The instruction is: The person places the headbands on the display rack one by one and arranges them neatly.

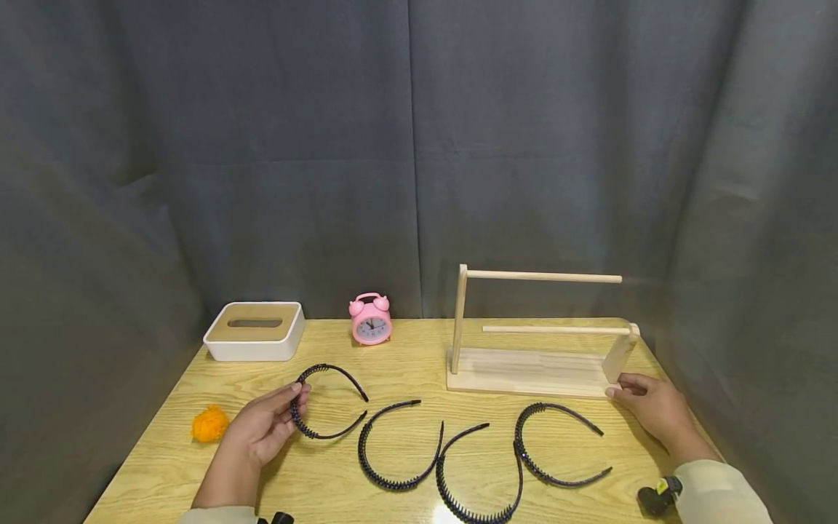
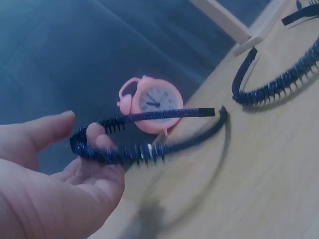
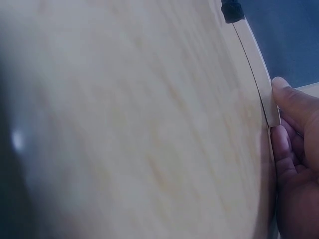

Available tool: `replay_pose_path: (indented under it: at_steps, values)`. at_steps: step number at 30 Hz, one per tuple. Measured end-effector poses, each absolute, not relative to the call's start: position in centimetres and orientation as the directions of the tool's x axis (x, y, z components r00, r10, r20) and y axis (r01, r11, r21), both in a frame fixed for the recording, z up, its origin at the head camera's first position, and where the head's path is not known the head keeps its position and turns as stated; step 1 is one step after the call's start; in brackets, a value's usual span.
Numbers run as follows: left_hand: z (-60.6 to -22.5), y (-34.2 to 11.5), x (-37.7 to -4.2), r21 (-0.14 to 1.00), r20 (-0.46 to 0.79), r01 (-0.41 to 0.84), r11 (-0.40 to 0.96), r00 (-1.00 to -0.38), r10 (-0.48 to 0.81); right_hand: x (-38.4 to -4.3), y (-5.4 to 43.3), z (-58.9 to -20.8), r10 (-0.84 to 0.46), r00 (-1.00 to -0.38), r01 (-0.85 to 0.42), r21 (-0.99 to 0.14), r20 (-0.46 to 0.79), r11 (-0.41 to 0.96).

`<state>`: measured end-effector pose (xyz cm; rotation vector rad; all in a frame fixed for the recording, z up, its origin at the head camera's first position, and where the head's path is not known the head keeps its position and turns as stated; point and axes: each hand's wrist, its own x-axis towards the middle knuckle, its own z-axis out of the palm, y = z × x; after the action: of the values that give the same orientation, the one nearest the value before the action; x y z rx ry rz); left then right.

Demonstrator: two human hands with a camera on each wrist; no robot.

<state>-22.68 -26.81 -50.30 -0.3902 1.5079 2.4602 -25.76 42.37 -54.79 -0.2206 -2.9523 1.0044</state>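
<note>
Item 1: dark toothed headband (image 2: 134,153), held above the left part of the worktop (image 1: 419,378). It was U-shaped; its closed arc lay to the left and its two free tips pointed right, toward the stand. Long axis: roughly left to right.

Item 2: left hand (image 1: 262,426), fingers curled through the arc, holding item 1; whether the thumb pressed on it could not be told.

Item 3: wooden stand (image 1: 533,370), long axis left to right. Upper bar's free end pointed right, lower bar's left.

Item 4: right hand (image 1: 655,411), thumb and fingers pinching the base's near right corner.

Risks, as judged: a loose hold could have let item 1 swivel or drop; low travel rightward could have snagged its teeth on the second headband (image 1: 361,444); a pull by the right hand could have skewed the stand.
</note>
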Motion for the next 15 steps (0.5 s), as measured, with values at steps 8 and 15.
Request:
replay_pose_path:
  at_steps: [8,15]
  values:
    - [-48.8,-25.3,-22.4,0.89,-0.239,-0.256,-0.377,-0.967,0.091,-25.7,42.4,-55.2,0.133,-0.991,0.115,-0.613,-0.016,0.782]
    - [-47.2,-23.4,-22.6,0.955,-0.147,-0.154,-0.253,-0.988,0.049,-25.5,42.2,-55.0,0.143,-0.99,0.118,-0.613,-0.008,0.782]
